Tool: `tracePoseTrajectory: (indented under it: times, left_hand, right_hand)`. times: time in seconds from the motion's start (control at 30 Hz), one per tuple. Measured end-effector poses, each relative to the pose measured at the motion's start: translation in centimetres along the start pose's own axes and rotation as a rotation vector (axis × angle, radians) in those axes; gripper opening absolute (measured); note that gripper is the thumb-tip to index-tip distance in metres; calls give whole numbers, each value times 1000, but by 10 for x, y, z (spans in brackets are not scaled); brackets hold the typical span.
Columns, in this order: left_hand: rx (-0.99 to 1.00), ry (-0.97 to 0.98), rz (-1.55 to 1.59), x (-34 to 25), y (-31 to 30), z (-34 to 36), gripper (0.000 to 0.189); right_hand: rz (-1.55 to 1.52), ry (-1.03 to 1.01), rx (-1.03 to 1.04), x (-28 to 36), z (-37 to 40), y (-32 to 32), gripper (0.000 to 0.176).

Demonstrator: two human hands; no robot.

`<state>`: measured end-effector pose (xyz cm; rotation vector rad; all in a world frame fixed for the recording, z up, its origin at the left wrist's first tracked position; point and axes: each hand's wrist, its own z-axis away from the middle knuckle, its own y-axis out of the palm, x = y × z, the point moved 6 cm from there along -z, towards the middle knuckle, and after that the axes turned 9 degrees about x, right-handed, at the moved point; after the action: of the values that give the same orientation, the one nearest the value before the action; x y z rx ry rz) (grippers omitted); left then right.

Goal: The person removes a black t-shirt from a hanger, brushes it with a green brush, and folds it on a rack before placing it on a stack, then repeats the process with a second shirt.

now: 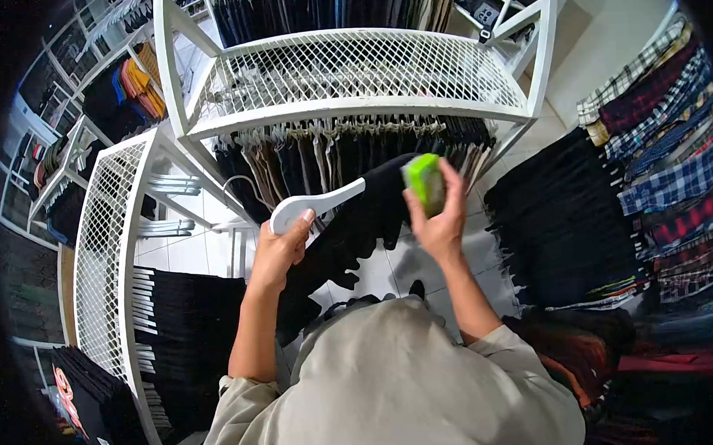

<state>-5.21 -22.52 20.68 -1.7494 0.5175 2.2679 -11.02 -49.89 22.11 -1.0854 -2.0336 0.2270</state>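
Note:
A white hanger (pixel 324 200) is in my left hand (pixel 282 251), its hook pointing up to the left. Black garments (pixel 337 243) hang below the hanger and reach across toward my right side. Raised to the right of the hanger, my right hand (pixel 442 219) grips a bright green object (pixel 425 184) between thumb and fingers. Motion blurs the green object, so its exact kind cannot be made out.
In front stands a white rack with a mesh shelf (pixel 358 71) over hanging trousers (pixel 290 166). Another mesh rack (pixel 107 241) is at the left, with black garments (pixel 190 333). Checked shirts (pixel 673 177) hang at the right. White floor tiles (pixel 367 278) show between.

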Motion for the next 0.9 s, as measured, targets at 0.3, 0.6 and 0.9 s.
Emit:
tracePoseTrajectory:
  times: [0.3, 0.6, 0.9]
  left_hand:
    - [53, 46, -230, -16, -9, 3, 37]
    - [248, 344, -692, -80, -15, -9, 37]
    - [-602, 773, -1025, -75, -63, 5, 72]
  right_hand:
    - [100, 334, -21, -118, 6, 7, 56]
    - [-719, 162, 917, -1, -41, 35, 65]
    - [-1078, 362, 1023, 39, 18, 130, 81]
